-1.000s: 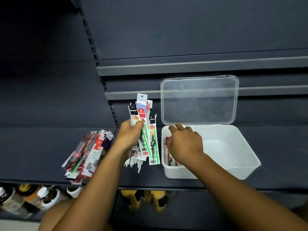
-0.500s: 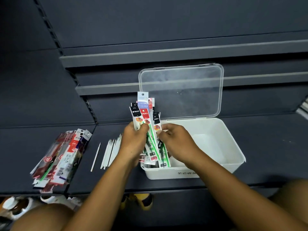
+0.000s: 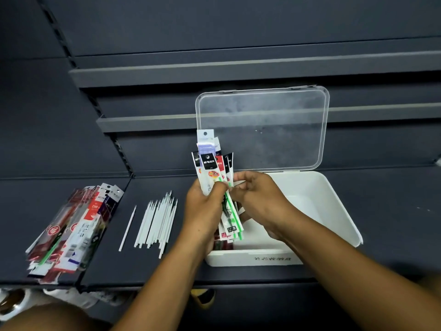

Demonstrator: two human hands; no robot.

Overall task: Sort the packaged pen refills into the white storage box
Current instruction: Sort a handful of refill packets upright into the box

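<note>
My left hand (image 3: 204,209) grips a fanned bunch of packaged pen refills (image 3: 212,163), held upright over the left end of the white storage box (image 3: 334,211). My right hand (image 3: 257,199) pinches the edge of one packet in that bunch, just above the box. The box stands open on the dark shelf, its clear lid (image 3: 262,127) tilted up against the back. A few red packets lie in the box's left end, partly hidden by my hands. A second pile of packaged refills (image 3: 74,230) lies at the shelf's left.
A row of bare white refill sticks (image 3: 157,223) lies on the shelf (image 3: 393,211) between the left pile and the box, with one stick (image 3: 127,228) apart to their left. Dark empty shelves rise behind. Bottles and yellow items show below the shelf edge.
My left hand carried the bunch rightward from the shelf to above the box. My right hand came up out of the box and took hold of a packet in the bunch.
</note>
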